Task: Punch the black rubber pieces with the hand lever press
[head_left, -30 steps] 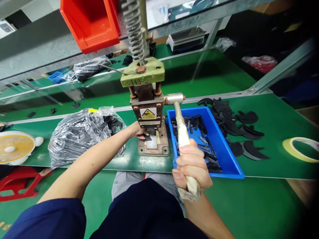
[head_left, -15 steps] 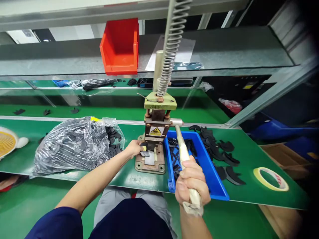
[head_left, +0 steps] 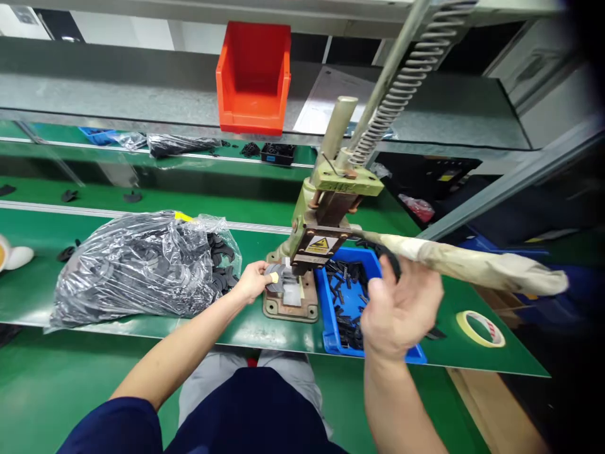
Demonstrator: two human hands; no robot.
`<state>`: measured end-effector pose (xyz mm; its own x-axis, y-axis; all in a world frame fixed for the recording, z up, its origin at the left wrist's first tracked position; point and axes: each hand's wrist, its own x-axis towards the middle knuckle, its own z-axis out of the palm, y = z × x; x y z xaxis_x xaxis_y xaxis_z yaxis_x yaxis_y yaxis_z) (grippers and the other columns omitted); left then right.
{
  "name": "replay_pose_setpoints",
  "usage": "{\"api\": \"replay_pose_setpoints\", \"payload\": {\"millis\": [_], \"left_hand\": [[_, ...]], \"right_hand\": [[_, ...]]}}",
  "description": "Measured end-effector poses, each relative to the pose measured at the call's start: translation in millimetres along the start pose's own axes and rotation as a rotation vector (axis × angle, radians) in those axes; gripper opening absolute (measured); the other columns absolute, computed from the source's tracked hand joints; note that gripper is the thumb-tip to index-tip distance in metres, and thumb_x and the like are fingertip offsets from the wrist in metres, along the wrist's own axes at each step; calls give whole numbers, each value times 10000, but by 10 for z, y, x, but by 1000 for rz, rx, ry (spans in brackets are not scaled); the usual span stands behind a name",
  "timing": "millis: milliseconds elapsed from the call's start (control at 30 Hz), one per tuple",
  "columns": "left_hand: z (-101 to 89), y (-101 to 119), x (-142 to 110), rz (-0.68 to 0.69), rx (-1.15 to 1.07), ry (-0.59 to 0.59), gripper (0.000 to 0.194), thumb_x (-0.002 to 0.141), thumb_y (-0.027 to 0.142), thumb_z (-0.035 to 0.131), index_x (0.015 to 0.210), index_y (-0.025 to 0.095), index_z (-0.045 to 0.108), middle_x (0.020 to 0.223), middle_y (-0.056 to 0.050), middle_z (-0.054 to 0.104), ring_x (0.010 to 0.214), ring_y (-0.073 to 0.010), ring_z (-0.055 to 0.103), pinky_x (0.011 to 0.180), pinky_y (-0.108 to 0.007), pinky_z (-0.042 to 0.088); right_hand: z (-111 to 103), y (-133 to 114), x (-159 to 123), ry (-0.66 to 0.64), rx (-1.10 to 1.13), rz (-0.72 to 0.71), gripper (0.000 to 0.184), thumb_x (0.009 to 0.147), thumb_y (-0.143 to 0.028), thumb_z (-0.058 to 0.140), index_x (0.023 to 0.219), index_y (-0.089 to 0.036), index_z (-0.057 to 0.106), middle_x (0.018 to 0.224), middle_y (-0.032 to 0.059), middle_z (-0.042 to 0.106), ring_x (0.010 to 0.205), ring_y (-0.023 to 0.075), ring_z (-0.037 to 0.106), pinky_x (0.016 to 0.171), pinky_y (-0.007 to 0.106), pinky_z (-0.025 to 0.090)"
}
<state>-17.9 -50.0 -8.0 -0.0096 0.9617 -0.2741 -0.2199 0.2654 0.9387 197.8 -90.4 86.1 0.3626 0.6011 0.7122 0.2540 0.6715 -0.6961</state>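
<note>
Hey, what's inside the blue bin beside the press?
The blue bin holds many small black parts, scattered with bare blue floor showing between some. The right hand hides much of its right side, so what lies there can't be seen.

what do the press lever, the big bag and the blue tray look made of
Press lever: wrapped in something pale and creased, perhaps tape or film; core mostly hidden.
Big bag: thin, glossy plastic film, see-through with creases and bright highlights.
Blue tray: probably moulded plastic, evenly coloured, smooth-looking walls.
</note>
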Motion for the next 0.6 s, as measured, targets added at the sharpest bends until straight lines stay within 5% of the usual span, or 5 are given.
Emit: {"api": "replay_pose_setpoints", "payload": {"millis": [133,300,467,600], "left_hand": [[-58,174,-248,-56,-70,-54,483,427,269,910,773,117,610,666,20,640,551,-84,546,516,-198,448],[-64,232,-413,-133,-98,-129,535,424,299,928,821,111,624,676,9,646,540,-86,556,484,-188,421],[-30,189,-492,-182,-144,-183,560,439,333,940,845,97,635,694,-2,641,541,-83,565,488,-188,427],[28,125,-573,-181,-239,-212,559,498,364,929,885,119,608,747,-5,640,604,-97,600,599,-238,519]], "right_hand": [[41,333,-711,-302,-114,365,333,864,-342,600,1165,-198,598,1112,116,663,1012,207,669,910,411,579],[231,521,-1064,-565,-75,483,337,854,-380,617,1137,-197,641,983,86,733,833,178,710,741,319,607],[285,472,-1015,-582,-105,424,184,842,-366,632,916,-212,701,895,55,716,819,175,671,766,323,567],[254,461,-1035,-467,-116,382,190,858,-352,606,955,-210,685,940,76,697,907,196,649,852,371,544]]}}
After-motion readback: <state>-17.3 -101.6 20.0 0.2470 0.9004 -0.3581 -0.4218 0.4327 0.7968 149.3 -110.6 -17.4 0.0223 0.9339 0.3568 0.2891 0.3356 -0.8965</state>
